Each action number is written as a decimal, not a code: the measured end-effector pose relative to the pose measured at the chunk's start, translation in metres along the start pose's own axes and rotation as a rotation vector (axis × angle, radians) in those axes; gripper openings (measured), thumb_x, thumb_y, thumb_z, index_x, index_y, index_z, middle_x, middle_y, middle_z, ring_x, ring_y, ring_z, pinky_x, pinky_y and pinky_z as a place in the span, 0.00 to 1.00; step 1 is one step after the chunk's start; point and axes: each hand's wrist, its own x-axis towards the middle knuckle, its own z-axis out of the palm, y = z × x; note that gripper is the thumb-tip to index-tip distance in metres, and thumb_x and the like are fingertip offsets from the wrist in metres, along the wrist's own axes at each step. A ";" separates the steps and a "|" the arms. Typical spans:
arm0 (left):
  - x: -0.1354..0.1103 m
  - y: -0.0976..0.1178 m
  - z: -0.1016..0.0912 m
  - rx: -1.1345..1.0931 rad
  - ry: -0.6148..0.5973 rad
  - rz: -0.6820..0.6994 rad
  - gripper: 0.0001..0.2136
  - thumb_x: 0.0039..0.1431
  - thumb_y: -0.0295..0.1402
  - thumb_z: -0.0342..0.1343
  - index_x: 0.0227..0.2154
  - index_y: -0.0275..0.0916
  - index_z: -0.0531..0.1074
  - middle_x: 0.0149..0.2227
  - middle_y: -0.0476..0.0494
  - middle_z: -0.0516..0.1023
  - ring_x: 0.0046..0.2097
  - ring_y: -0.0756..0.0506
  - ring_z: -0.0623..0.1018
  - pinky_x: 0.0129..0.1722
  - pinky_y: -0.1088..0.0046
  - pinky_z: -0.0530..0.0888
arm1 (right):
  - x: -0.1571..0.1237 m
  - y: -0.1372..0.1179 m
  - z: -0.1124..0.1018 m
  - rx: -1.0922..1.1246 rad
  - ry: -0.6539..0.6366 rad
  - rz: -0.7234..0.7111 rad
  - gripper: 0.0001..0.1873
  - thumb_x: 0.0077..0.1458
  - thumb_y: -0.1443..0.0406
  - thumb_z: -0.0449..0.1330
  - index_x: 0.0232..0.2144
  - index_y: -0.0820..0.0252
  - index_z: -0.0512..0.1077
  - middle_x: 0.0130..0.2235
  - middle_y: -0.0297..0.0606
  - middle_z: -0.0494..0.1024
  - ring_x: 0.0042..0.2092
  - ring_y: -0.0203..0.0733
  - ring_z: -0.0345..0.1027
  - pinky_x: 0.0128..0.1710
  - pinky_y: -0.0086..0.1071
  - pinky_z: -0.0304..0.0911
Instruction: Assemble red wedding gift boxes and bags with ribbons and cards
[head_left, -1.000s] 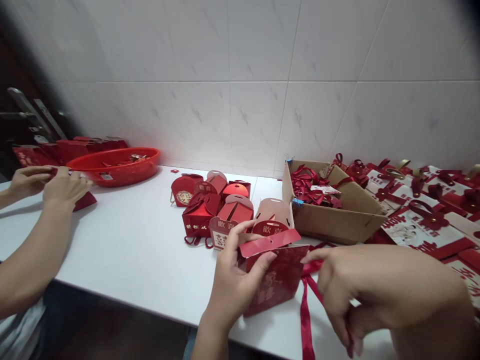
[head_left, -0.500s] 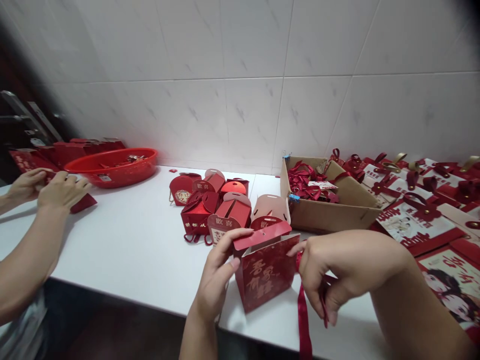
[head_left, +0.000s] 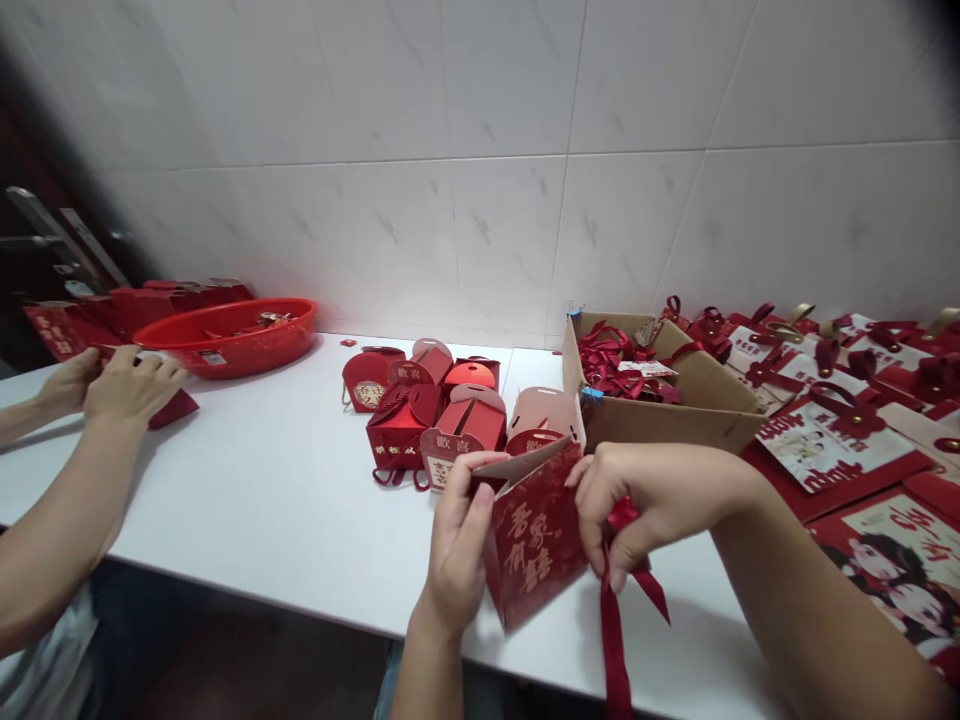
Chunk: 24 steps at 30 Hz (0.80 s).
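A dark red paper gift box with gold lettering stands tilted near the table's front edge, its top flaps partly raised. Around its left upper edge my left hand is closed, thumb on the near side. At the box's right side, my right hand pinches a dark red ribbon; one end hangs past the table edge and a shorter end sticks out to the right. Just behind the box sit several small red gift boxes with handles and cut-out tops.
A cardboard carton of red ribbons stands behind my right hand. Several finished-looking red gift bags cover the right side. To the left are a red plastic basin and a co-worker's hands on a red paper piece.
My left hand has tipped the box and its raised flap has folded back. My right hand has shifted slightly left and up, now pinching the ribbon close to the box.
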 end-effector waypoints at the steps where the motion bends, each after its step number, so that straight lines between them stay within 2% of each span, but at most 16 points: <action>1: -0.001 -0.002 -0.001 0.004 -0.025 0.024 0.12 0.66 0.41 0.47 0.48 0.45 0.67 0.45 0.48 0.71 0.47 0.48 0.71 0.47 0.75 0.67 | 0.002 0.001 0.000 0.013 0.014 -0.007 0.16 0.50 0.55 0.66 0.32 0.64 0.79 0.29 0.39 0.78 0.31 0.33 0.70 0.37 0.26 0.64; 5: -0.003 -0.006 -0.005 0.006 -0.111 0.071 0.20 0.63 0.44 0.49 0.56 0.47 0.58 0.50 0.44 0.70 0.51 0.44 0.70 0.51 0.70 0.68 | 0.008 0.003 -0.001 0.058 0.046 -0.018 0.15 0.51 0.57 0.65 0.32 0.66 0.79 0.29 0.40 0.78 0.31 0.33 0.70 0.35 0.26 0.65; 7: -0.003 -0.005 -0.004 0.106 -0.085 0.111 0.22 0.62 0.37 0.52 0.57 0.48 0.56 0.49 0.43 0.70 0.50 0.44 0.72 0.51 0.68 0.69 | 0.009 0.002 0.000 0.041 0.056 -0.008 0.14 0.52 0.58 0.65 0.32 0.67 0.79 0.29 0.40 0.78 0.31 0.33 0.71 0.35 0.26 0.66; 10: 0.000 -0.004 -0.002 0.280 -0.035 0.229 0.18 0.61 0.24 0.50 0.52 0.46 0.63 0.46 0.44 0.73 0.48 0.46 0.74 0.49 0.69 0.70 | 0.004 -0.003 0.001 0.025 0.061 -0.027 0.13 0.52 0.59 0.65 0.32 0.66 0.79 0.29 0.40 0.78 0.31 0.34 0.71 0.36 0.26 0.66; 12: 0.002 -0.004 -0.001 0.319 -0.036 0.307 0.14 0.61 0.22 0.49 0.45 0.44 0.69 0.44 0.45 0.75 0.46 0.47 0.75 0.47 0.70 0.71 | -0.003 -0.009 0.001 0.048 0.135 -0.080 0.10 0.50 0.62 0.67 0.32 0.65 0.79 0.29 0.40 0.79 0.32 0.35 0.72 0.37 0.27 0.67; 17: 0.005 -0.007 0.000 0.326 0.019 0.378 0.12 0.57 0.19 0.51 0.39 0.41 0.71 0.40 0.45 0.77 0.43 0.47 0.77 0.43 0.71 0.73 | -0.019 -0.022 -0.003 0.062 0.504 -0.237 0.04 0.48 0.70 0.68 0.30 0.64 0.80 0.25 0.37 0.78 0.28 0.31 0.70 0.29 0.23 0.65; 20: 0.005 -0.008 0.001 0.354 0.043 0.406 0.12 0.53 0.19 0.52 0.37 0.41 0.71 0.40 0.45 0.77 0.41 0.47 0.77 0.41 0.72 0.74 | -0.013 -0.022 -0.003 0.040 0.572 -0.184 0.05 0.44 0.69 0.70 0.29 0.62 0.80 0.27 0.34 0.75 0.29 0.29 0.68 0.29 0.22 0.64; 24: 0.004 -0.009 0.001 0.366 0.049 0.422 0.13 0.52 0.18 0.53 0.37 0.41 0.71 0.40 0.46 0.77 0.41 0.47 0.77 0.41 0.72 0.73 | 0.005 -0.013 -0.002 -0.029 0.586 -0.093 0.04 0.48 0.66 0.68 0.29 0.61 0.79 0.32 0.36 0.75 0.35 0.32 0.68 0.36 0.26 0.66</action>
